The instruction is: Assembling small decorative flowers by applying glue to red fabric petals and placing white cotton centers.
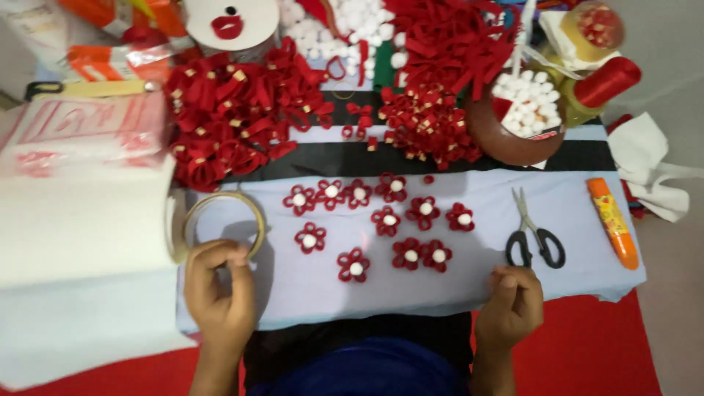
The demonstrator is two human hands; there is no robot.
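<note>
One pale blue cloth (440, 286) covers our low table, with a white foam sheet (81, 227) at its left. Beyond lie heaps of red ribbon loops (227, 110), then eleven red ribbon flowers (389, 220) with white pompom centres, black-handled scissors (534, 233) and an orange glue tube (613, 220). Our left hand (218, 286) pinches the near edge of a masking tape roll (224, 220). Our right hand (513, 304) is curled in a loose fist, just below the scissors; we cannot tell whether it holds anything.
</note>
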